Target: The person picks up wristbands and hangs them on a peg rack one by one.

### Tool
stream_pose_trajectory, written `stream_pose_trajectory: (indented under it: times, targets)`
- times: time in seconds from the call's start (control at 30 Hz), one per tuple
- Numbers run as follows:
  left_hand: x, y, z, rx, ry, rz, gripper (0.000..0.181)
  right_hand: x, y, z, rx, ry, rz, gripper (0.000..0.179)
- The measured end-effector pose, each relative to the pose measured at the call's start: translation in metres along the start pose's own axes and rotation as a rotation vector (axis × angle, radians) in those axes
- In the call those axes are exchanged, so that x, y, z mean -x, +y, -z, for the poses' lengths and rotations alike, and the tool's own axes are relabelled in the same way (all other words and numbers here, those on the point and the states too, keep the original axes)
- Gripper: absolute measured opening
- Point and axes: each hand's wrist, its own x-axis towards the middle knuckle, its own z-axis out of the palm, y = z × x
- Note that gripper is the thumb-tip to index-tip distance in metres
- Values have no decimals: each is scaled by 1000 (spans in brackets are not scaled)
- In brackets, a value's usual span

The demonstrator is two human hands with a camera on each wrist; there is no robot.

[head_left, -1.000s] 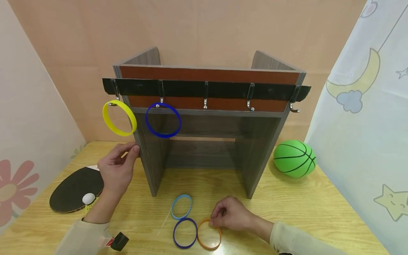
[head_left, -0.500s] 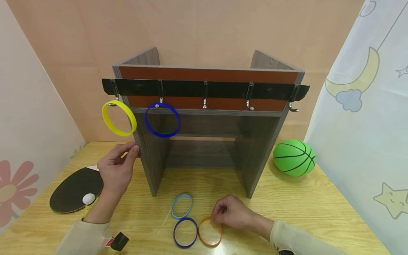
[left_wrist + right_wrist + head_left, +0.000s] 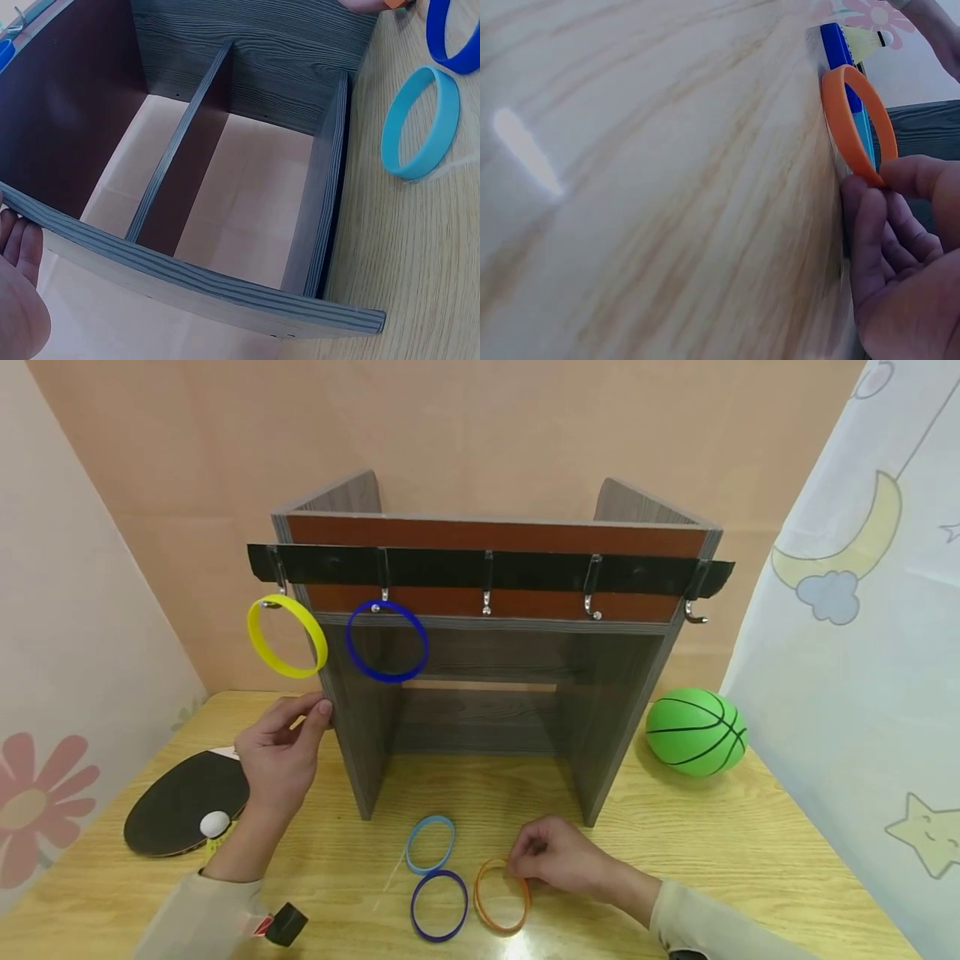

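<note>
My right hand (image 3: 558,856) pinches the edge of an orange silicone wristband (image 3: 845,124) between thumb and fingers, low over the table. Beside it on the wood lie a dark blue wristband (image 3: 413,920) and a light blue wristband (image 3: 392,142). At the left, my left hand (image 3: 281,752) grips the front edge of the grey wooden shelf's side panel (image 3: 347,727), thumb in front and fingers on the outer side. Across the shelf front runs a black strip (image 3: 435,568) with several metal hooks. A yellow wristband (image 3: 318,643) hangs at the leftmost hook, a blue wristband (image 3: 387,677) at the second.
A black table tennis paddle (image 3: 176,802) lies at the left, with a shuttlecock (image 3: 215,827) near my left forearm. A green ball (image 3: 696,732) rests right of the shelf. Printed cloth walls (image 3: 832,693) border the table (image 3: 675,860).
My right hand has shifted slightly right and away from me with the orange wristband, widening its gap from the dark blue one. My left hand keeps its grip on the panel.
</note>
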Motion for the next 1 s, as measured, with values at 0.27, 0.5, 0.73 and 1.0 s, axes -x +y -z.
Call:
stream_pose_trajectory:
  times: [0.27,0.5,0.73,1.0]
  targets:
    - [0,0,-2,-11,2,6,15,5,5,6,-122,-40,-49,9]
    - [1,0,-1,-11,5,6,18,11,5,12,-206,-90,-52,14]
    - [0,1,-1,-1,-2,7,18,15,2,19,-247,-109,-56,19]
    - [1,1,-1,6,0,10,18,15,-3,25,-308,-108,-23,25]
